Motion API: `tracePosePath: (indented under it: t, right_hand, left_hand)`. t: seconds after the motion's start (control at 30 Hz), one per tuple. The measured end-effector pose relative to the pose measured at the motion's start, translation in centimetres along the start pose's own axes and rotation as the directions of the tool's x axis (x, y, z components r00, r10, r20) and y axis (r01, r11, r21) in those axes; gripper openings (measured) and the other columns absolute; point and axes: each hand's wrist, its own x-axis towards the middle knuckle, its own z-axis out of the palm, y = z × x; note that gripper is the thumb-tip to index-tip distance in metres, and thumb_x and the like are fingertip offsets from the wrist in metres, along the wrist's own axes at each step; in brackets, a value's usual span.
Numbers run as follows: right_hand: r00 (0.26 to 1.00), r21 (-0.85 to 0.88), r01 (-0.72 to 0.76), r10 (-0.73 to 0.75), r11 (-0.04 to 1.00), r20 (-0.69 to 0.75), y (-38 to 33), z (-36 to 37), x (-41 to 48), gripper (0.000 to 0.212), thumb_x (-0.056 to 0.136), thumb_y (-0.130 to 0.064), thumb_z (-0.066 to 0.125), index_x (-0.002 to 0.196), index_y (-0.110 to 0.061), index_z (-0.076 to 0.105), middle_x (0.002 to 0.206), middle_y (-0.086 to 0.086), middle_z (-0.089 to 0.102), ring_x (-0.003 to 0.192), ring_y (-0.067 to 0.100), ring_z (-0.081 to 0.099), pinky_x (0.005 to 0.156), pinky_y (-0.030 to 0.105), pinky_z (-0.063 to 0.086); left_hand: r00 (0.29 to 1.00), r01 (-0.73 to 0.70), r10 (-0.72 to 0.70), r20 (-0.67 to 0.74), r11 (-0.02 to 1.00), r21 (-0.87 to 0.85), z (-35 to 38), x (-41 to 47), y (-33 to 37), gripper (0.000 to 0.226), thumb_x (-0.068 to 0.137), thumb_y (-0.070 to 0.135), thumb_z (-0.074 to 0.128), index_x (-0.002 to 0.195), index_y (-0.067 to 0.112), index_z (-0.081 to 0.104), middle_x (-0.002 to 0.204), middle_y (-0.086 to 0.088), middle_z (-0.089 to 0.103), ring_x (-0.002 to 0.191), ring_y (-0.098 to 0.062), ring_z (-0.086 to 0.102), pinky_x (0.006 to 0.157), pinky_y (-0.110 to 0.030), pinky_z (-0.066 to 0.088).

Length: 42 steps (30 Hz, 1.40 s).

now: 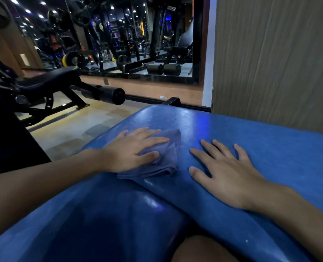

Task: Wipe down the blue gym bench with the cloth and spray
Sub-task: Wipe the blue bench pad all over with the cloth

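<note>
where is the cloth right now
In the head view, the cloth lies left of centre on the blue bench, under the left hand; the right hand rests flat beside it.

Gym — weight racks (107, 44), black bench (49, 80), mirror (175, 25).

Left hand (130, 150), right hand (230, 178): bare; forearms bare; fingernails short.

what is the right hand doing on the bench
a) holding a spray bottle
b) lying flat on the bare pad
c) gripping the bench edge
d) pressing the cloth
b: the right hand lies flat, fingers spread, on the bench; the left hand presses the cloth.
</note>
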Motion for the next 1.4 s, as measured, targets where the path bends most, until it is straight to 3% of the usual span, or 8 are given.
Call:
tracePosePath:
  t: [0.1,0.23,0.43,0.8,0.93,1.03,1.2,1.4]
  right_hand:
    - [1.0,-0.002,0.0,0.0,1.0,0.002,0.1,0.0,0.0,0.067,0.088,-0.069,0.008,0.151,-0.044,0.006,0.163,-0.011,-0.006,0.148,0.012,-0.013,0.118,0.053,-0.007]
    - [1.0,0.01,0.004,-0.004,1.0,0.0,0.2,0.1,0.0,0.067,0.088,-0.069,0.008,0.15,-0.044,0.005,0.163,-0.012,-0.007,0.148,0.01,-0.014,0.118,0.052,-0.008]
    - [1.0,0.02,0.014,-0.013,1.0,-0.008,0.3,0.1,0.1,0.067,0.088,-0.069,0.009,0.15,-0.044,0.008,0.163,-0.01,-0.004,0.149,0.012,-0.011,0.117,0.053,-0.007]
    - [0.998,0.033,0.045,-0.044,0.998,-0.043,0.3,0.3,-0.4,0.06,0.095,-0.062,0.011,0.15,-0.038,0.017,0.164,-0.004,0.003,0.15,0.019,-0.004,0.117,0.056,-0.003]
    - [0.999,0.023,0.036,-0.036,0.999,-0.015,-0.1,-0.1,-1.1,0.056,0.097,-0.058,0.014,0.148,-0.035,0.022,0.163,-0.002,0.007,0.15,0.022,0.0,0.117,0.056,0.001]
    - [0.998,-0.001,0.056,-0.055,0.998,0.037,0.1,-0.5,-2.6,0.059,0.095,-0.063,0.013,0.147,-0.036,0.021,0.163,-0.003,0.005,0.15,0.022,0.0,0.116,0.057,0.001]
    - [0.999,-0.041,0.051,-0.051,0.998,0.003,1.0,0.1,-6.1,0.063,0.092,-0.066,0.011,0.15,-0.043,0.009,0.163,-0.01,-0.001,0.15,0.017,-0.004,0.117,0.056,0.0]
    - [0.997,0.003,0.038,-0.037,0.999,-0.06,0.9,0.7,-6.5,0.062,0.093,-0.066,0.014,0.15,-0.042,0.013,0.163,-0.01,0.002,0.15,0.017,-0.003,0.117,0.055,0.0]
  left_hand:
    - [0.994,0.065,-0.069,-0.085,0.997,-0.047,-0.4,2.4,-1.9,0.063,0.08,0.086,0.018,0.139,0.064,0.024,0.158,0.021,0.025,0.147,-0.003,0.017,0.115,-0.057,0.02]
    - [0.943,0.253,-0.278,-0.184,0.956,-0.148,-0.7,5.6,-5.1,0.048,0.1,0.049,0.042,0.146,0.036,0.042,0.155,0.002,0.038,0.142,-0.021,0.031,0.114,-0.035,0.021]
    - [0.879,0.457,-0.465,-0.108,0.885,-0.085,0.1,4.8,-6.1,0.079,0.075,0.085,0.015,0.145,0.05,0.03,0.158,0.008,0.028,0.143,-0.03,0.028,0.112,-0.059,0.026]
    - [0.752,0.63,-0.645,-0.136,0.764,-0.14,1.1,0.0,-0.7,0.071,0.087,0.068,0.024,0.149,0.035,0.028,0.16,-0.008,0.021,0.148,-0.028,0.013,0.12,-0.049,0.005]
    - [0.711,0.669,-0.699,-0.079,0.707,-0.232,1.6,0.2,1.8,0.078,0.071,0.076,0.02,0.143,0.047,0.026,0.161,0.003,0.014,0.148,-0.036,0.002,0.114,-0.062,0.013]
    - [0.751,0.63,-0.657,-0.068,0.744,-0.223,2.4,0.2,4.0,0.072,0.073,0.075,0.023,0.141,0.05,0.025,0.159,0.006,0.015,0.148,-0.035,0.0,0.112,-0.065,0.013]
    - [0.744,0.622,-0.655,-0.13,0.75,-0.225,2.1,0.5,3.0,0.069,0.071,0.078,0.026,0.133,0.051,0.036,0.152,-0.002,0.031,0.143,-0.033,0.019,0.112,-0.059,0.019]
    - [0.66,0.705,-0.742,-0.119,0.666,-0.243,1.9,1.0,2.6,0.072,0.068,0.076,0.023,0.135,0.052,0.033,0.147,-0.001,0.035,0.142,-0.028,0.022,0.111,-0.061,0.019]
